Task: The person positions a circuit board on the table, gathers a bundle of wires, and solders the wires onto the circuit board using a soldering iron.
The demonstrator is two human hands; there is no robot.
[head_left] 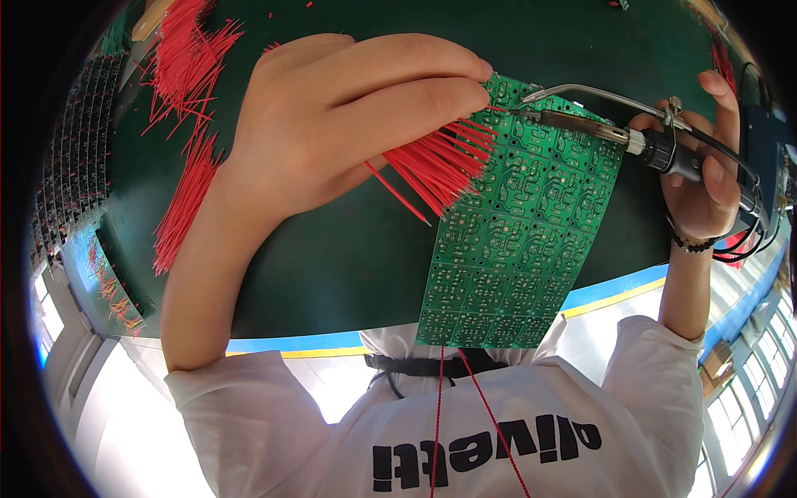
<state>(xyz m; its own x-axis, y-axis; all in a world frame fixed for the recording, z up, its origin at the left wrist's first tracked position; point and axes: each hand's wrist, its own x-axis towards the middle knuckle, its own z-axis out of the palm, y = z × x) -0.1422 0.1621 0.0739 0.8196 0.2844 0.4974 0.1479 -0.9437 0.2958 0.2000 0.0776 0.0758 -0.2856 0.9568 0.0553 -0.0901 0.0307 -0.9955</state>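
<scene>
Green circuit board [523, 224] sits at the tabletop's [332, 278] near edge while the left hand [320, 124] pinches red wires [436, 162] and the right hand [706, 195] holds a soldering iron [585, 124], seemingly joining one, so next calls for keeping still.

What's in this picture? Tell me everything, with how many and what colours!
Circuit board panel: 1, green, centre
Red wire bundle: 1, red, in the left hand
Table: 1, dark green, under the work
Loose red wires: many, red, table's left side
Soldering iron: 1, black and silver, in the right hand
Curved metal tube: 1, silver, beside the iron's tip
Small parts in rows: many, dark with red bits, left edge
Boxy thing: 1, dark blue, right edge
Cardboard box: 1, brown, lower right
Shirt: 1, white with black lettering, bottom
Cords: 2, red, down the shirt front
Bracelet: 1, black, right wrist
Left hand: 1, bare, upper left
Right hand: 1, bare, right side
</scene>
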